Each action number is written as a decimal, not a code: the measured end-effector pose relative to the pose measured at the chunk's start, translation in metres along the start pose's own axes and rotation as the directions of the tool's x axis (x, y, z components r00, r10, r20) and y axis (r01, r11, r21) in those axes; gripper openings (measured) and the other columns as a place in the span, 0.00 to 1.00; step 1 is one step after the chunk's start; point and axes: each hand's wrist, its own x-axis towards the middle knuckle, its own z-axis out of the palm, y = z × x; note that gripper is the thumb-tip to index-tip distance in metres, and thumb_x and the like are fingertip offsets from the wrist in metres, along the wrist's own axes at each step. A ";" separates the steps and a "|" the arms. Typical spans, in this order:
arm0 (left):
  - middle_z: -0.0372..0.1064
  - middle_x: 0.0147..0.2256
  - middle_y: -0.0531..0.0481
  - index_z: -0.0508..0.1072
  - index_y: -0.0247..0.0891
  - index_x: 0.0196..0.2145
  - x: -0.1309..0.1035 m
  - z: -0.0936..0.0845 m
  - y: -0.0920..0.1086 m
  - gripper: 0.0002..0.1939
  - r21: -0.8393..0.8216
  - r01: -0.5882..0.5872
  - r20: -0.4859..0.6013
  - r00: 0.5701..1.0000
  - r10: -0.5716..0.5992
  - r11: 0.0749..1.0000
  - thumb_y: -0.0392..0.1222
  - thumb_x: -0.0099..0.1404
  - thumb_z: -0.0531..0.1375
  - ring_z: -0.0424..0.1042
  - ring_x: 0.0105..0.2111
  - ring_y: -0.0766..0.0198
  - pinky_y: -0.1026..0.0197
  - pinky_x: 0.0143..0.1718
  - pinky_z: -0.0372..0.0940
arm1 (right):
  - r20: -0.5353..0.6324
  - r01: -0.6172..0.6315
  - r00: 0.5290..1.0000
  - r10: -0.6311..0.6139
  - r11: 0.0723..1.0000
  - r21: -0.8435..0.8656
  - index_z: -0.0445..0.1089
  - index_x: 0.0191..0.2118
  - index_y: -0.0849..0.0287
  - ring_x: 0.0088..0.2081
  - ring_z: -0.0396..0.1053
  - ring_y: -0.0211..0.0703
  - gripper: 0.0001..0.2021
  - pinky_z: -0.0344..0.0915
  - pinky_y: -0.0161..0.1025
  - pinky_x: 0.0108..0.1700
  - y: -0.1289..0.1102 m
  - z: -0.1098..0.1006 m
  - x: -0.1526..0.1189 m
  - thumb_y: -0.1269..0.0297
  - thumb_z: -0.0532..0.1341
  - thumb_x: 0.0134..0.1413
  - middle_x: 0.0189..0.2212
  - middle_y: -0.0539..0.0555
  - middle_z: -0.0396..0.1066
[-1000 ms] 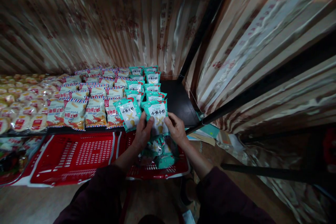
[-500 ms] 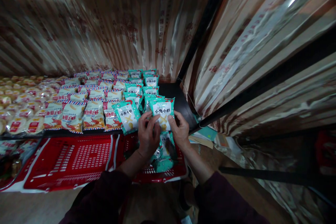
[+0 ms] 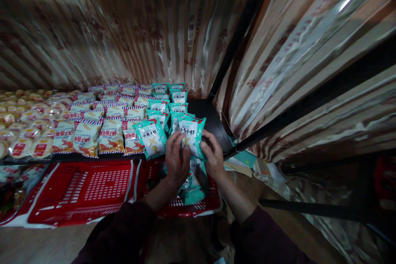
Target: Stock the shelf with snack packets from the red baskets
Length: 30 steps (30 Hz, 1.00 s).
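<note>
A teal and white snack bag [image 3: 192, 135] stands upright between my hands at the shelf's front edge. My left hand [image 3: 177, 159] grips its left side, fingers curled and thumb on the front. On its right side my right hand [image 3: 213, 154] has thumb and fingers closed. Just left of it leans another teal bag [image 3: 151, 137], and more teal bags [image 3: 178, 108] stand in two columns behind. Below my hands, several teal bags [image 3: 193, 196] lie in a red basket [image 3: 213, 204].
Red, white and blue striped snack bags [image 3: 111, 134] and wrapped round items [image 3: 21, 146] fill the black shelf [image 3: 208, 111] to the left. A second red basket [image 3: 107, 181] is below. Black posts [image 3: 266, 126] and plastic sheeting [image 3: 173, 29] are around the shelf.
The bag between my hands has tilted slightly and sits a little lower on its right side. My left hand has shifted slightly right, with its fingers further across the bag's front.
</note>
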 end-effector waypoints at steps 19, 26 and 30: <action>0.67 0.52 0.45 0.65 0.40 0.54 0.001 -0.008 0.015 0.25 -0.455 0.549 0.361 0.833 -0.419 0.701 0.53 0.63 0.56 0.65 0.53 0.56 0.55 0.56 0.58 | -0.068 0.229 0.966 -0.249 0.948 -0.220 0.74 0.42 0.53 0.45 0.66 0.46 0.10 0.65 0.47 0.48 0.002 0.002 -0.004 0.64 0.56 0.58 0.42 0.56 0.64; 0.68 0.52 0.43 0.64 0.36 0.55 0.004 -0.006 0.012 0.30 -0.481 0.645 0.467 0.762 -0.449 0.594 0.53 0.58 0.61 0.66 0.52 0.54 0.54 0.54 0.60 | -0.101 0.186 0.971 -0.218 0.946 -0.265 0.68 0.46 0.56 0.43 0.66 0.47 0.12 0.67 0.45 0.43 0.004 0.007 -0.005 0.62 0.58 0.56 0.42 0.57 0.66; 0.70 0.49 0.46 0.67 0.38 0.52 0.004 -0.004 0.006 0.27 -0.489 0.715 0.538 0.698 -0.473 0.500 0.49 0.57 0.62 0.68 0.49 0.54 0.54 0.51 0.63 | -0.121 0.133 0.979 -0.165 0.963 -0.233 0.65 0.50 0.56 0.43 0.67 0.46 0.17 0.66 0.45 0.46 0.005 0.008 -0.005 0.61 0.59 0.54 0.42 0.57 0.67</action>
